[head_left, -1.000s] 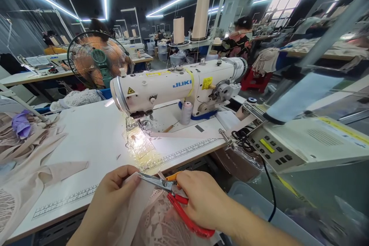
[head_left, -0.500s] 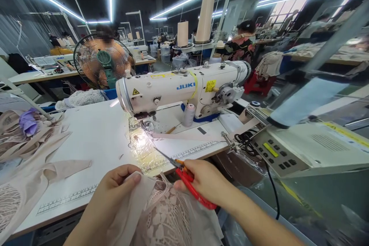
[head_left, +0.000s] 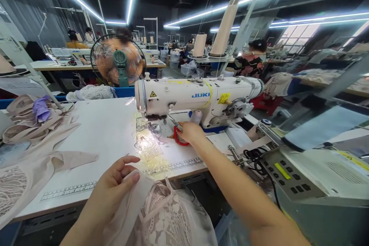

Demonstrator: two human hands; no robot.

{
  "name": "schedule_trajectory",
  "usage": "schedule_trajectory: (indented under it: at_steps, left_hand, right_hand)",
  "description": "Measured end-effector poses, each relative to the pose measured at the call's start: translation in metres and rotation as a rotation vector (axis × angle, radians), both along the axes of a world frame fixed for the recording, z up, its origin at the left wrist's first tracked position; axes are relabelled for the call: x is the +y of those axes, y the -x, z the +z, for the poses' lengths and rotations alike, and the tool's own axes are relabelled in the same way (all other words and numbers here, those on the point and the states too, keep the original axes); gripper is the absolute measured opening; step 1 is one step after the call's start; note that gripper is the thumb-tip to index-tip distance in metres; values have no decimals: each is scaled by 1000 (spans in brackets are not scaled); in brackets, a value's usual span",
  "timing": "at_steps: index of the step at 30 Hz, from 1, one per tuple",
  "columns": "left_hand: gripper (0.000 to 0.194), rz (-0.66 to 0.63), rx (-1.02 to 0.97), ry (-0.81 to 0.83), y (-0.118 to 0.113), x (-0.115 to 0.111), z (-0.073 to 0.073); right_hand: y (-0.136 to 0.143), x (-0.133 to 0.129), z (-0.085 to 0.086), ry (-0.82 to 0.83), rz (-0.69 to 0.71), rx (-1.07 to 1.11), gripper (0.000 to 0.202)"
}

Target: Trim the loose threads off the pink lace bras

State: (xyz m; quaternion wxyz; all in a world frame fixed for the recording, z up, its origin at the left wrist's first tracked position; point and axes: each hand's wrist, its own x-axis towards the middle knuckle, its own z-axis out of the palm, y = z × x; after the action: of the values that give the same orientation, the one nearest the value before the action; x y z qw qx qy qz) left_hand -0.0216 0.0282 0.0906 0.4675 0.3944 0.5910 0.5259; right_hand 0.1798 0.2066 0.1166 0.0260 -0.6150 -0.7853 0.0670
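My left hand (head_left: 117, 186) pinches the edge of a pale beige lace bra (head_left: 165, 215) between thumb and fingers. The bra hangs at the table's front edge, its lower part out of frame. My right hand (head_left: 192, 132) reaches forward to the sewing machine (head_left: 184, 94) and is closed on red-handled scissors (head_left: 181, 143). They lie low at the machine bed, blades pointing away toward the machine head. The fingertips are partly hidden behind the back of the hand. Just behind it stands a small thread spool (head_left: 196, 116).
More beige bra pieces (head_left: 54, 157) are piled on the left of the white table (head_left: 95, 123). A control box (head_left: 314, 173) stands at the right. Behind the machine are a fan (head_left: 119, 59) and large thread cones (head_left: 223, 30); other people sit farther back.
My right hand has carried the scissors forward from above the bra to the machine bed. My left hand still grips the bra. The camera view has shifted slightly.
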Motion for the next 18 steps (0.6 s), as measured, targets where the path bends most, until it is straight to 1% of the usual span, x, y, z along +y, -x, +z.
schedule_trajectory:
  at_steps: [2, 4, 5, 6, 7, 8, 10, 13, 16, 18]
  left_hand:
    - [36, 25, 24, -21, 3, -1, 1]
    - [36, 19, 41, -32, 7, -2, 0]
    - [36, -2, 44, -34, 10, -2, -1]
    - [37, -26, 47, -34, 12, -2, -3]
    - [38, -49, 49, -33, 13, -2, -4]
    - [40, -65, 51, -33, 14, -2, -6]
    - [42, -75, 60, -31, 15, -3, -9]
    - [43, -84, 101, -37, 16, -2, -14]
    - [44, -134, 151, -76, 19, -1, -18]
    - [47, -113, 266, -167, 22, -6, -21]
  right_hand:
    - [10, -23, -1, -65, 61, 80, 26]
    - [18, -57, -9, -109, 169, 187, 26]
    - [22, -76, -14, -121, 247, 256, 23]
    - [25, -95, -20, -147, 393, 466, 19]
    - [28, -113, -27, -165, 499, 644, 16]
    - [32, -128, -33, -187, 557, 756, 17]
    - [40, -147, -44, -167, 569, 854, 20]
    - [48, -156, -49, -76, 495, 864, 15]
    - [50, -154, -44, -16, 483, 887, 8]
    - [50, -150, -36, 19, 465, 910, 10]
